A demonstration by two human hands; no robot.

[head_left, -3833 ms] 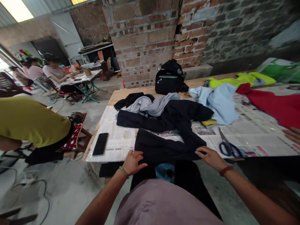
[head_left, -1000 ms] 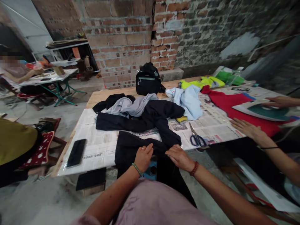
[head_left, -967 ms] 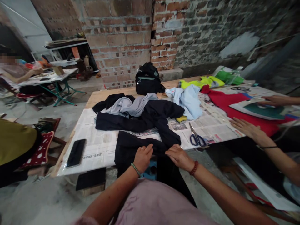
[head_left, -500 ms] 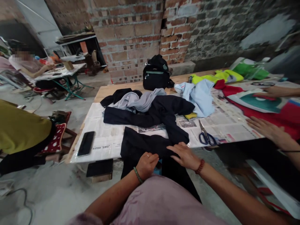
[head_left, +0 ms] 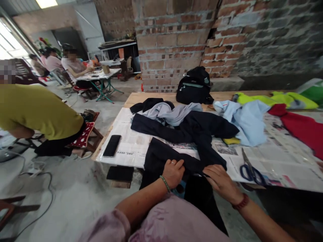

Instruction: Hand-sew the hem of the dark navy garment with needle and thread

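Note:
A dark navy garment lies spread on the newspaper-covered table, with one sleeve-like part along the near edge. My left hand, with a ring and a green bracelet, is closed on the near edge of this part. To its right, my right hand, with a red bead bracelet, grips the same dark cloth with bent fingers; its thumb is mostly hidden. Scissors with dark blue handles lie right of my right hand. Behind the navy cloth is a bunched grey garment.
A phone rests at the table's left end. At the back stands a black backpack. Light blue, neon yellow and red cloth lie to the right. A person in mustard sits left; others sit behind.
The view has swung left, so the table sits further right and the co-worker's hands with the iron are out of sight. Both my hands stay on the dark cloth.

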